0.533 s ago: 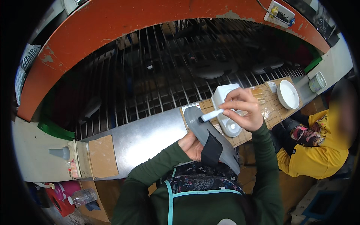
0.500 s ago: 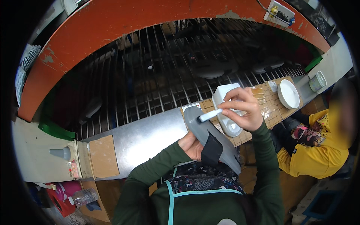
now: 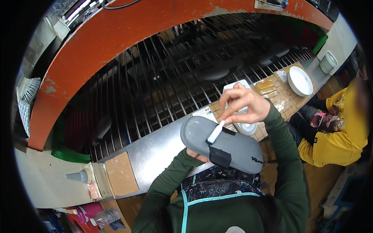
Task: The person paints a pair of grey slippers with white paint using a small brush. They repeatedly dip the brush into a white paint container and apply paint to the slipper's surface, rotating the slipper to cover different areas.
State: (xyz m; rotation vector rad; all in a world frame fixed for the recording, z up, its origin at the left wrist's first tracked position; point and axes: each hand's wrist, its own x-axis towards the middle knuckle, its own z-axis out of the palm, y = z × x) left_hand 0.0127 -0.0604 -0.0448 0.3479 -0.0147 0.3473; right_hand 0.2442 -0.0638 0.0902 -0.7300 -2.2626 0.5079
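A grey sandal sole with black strap pieces lies tilted over my lap, its flat upper face showing. My left hand grips it from below; most of its fingers are hidden under the sole. One strap flap hangs over the near edge. Pinched between the fingers of my right hand is a white-handled brush, its lower end at the sole near the strap. The bristles do not show clearly. Behind the right hand stands a white plastic container, partly covered.
Beyond the metal ledge runs a conveyor of metal rods carrying dark soles, under an orange arch. A white bowl sits on a bamboo mat. A person in yellow is at the right. Cardboard lies at left.
The sole has turned so its upper face shows more fully. My right hand and the brush have shifted to the strap area of the sole. The whole view has tilted.
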